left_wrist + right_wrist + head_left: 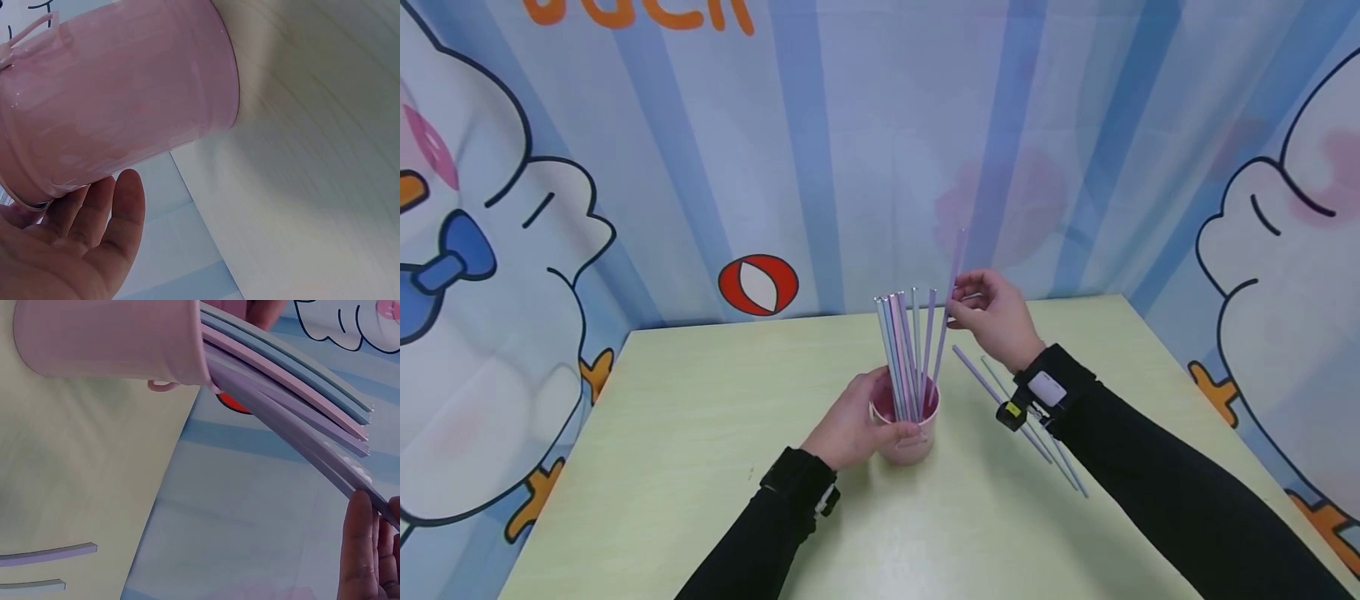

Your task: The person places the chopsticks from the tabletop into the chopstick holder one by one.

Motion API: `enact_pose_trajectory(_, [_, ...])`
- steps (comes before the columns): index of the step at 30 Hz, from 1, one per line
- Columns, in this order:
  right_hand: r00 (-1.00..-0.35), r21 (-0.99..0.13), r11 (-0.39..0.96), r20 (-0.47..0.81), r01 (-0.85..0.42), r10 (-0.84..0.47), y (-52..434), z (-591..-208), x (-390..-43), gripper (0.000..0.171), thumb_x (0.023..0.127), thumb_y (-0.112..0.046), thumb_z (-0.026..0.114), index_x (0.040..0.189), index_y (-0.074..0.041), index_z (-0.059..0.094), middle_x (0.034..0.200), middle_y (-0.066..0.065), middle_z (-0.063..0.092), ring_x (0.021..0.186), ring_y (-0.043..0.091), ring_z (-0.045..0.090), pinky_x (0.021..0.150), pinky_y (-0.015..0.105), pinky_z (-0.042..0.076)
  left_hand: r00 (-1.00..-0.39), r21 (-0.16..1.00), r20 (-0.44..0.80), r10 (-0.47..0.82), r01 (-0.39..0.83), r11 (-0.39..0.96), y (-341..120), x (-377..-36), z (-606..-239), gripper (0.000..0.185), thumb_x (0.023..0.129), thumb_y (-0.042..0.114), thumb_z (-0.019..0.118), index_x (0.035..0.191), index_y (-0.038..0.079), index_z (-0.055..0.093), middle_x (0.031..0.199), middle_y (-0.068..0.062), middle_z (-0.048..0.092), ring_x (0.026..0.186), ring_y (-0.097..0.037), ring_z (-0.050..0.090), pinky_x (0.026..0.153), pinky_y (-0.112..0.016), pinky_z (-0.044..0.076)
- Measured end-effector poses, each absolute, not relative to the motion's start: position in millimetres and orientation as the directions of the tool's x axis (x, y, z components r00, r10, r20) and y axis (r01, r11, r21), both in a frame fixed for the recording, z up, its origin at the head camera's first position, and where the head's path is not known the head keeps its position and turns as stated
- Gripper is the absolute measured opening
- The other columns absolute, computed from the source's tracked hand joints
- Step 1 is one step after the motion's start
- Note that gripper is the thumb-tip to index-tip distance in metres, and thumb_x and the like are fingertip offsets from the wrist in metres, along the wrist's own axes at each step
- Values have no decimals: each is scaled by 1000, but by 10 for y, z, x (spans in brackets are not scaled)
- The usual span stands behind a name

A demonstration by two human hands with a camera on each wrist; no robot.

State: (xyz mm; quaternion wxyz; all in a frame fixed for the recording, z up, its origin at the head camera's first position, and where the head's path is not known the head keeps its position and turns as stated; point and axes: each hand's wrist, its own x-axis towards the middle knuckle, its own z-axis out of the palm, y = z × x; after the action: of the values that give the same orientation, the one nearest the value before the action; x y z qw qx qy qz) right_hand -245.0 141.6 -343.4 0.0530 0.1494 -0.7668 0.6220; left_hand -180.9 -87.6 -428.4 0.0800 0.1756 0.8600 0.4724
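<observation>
Pink and standing upright near the table's (700, 467) centre, the cup (912, 442) was gripped by your left hand (850, 429) from its 9 o'clock side, fingers curled round the wall. It held a bunch of pastel straws (904, 350) — lilac, pink and grey-blue. Your right hand (996, 321), at about 1 o'clock from the cup, pinched one lilac straw (946, 321) whose lower end sat inside the cup. Two more loose straws (1000, 396) lay flat on the table at the cup's 3 o'clock — partly under your right wrist.
</observation>
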Motion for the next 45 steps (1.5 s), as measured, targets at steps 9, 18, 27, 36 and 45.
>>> enact_pose_trajectory(9, [-958, -940, 230, 207, -251, -201, 1360, -3654, -2423, 34, 92, -3, 65, 122, 5, 49, 106, 19, 55, 92, 32, 62, 73, 35, 57, -913, 846, 58, 404, 260, 466, -880, -1812, -4295, 85, 75, 43, 82, 146, 25, 41, 136, 6, 48, 126, -16, 44, 107, -44, 35])
enact_pose_trajectory(18, [-960, -935, 266, 176, -232, -218, 1332, -3813, -2393, 31, 90, -1, 66, 117, 4, 51, 104, 18, 56, 90, 29, 64, 72, 34, 57, -909, 852, 62, 413, 264, 453, -877, -1825, -4298, 86, 74, 42, 83, 146, 26, 40, 137, 7, 48, 125, -14, 45, 107, -44, 36])
enact_pose_trajectory(27, [-956, -924, 313, 138, -218, -259, 1316, -3900, -2331, 30, 89, -6, 70, 114, 0, 53, 103, 16, 59, 88, 26, 65, 77, 42, 56, -904, 865, 68, 422, 264, 427, -878, -1813, -4281, 84, 75, 40, 83, 146, 27, 40, 137, 7, 48, 124, -15, 46, 106, -47, 36])
enact_pose_trajectory(36, [-952, -898, 371, 138, -237, -275, 1327, -3969, -2302, 31, 88, -11, 73, 111, -2, 54, 99, 13, 62, 87, 25, 63, 73, 33, 56, -892, 872, 89, 443, 285, 398, -884, -1815, -4281, 80, 77, 37, 82, 145, 26, 42, 134, 7, 51, 121, -14, 48, 105, -48, 38])
enact_pose_trajectory(45, [-948, -905, 363, 117, -224, -295, 1343, -3995, -2302, 30, 89, -10, 71, 112, -1, 53, 99, 14, 62, 86, 25, 63, 75, 39, 57, -886, 871, 106, 452, 301, 387, -882, -1830, -4291, 79, 77, 37, 82, 145, 26, 42, 134, 7, 52, 122, -14, 50, 104, -45, 39])
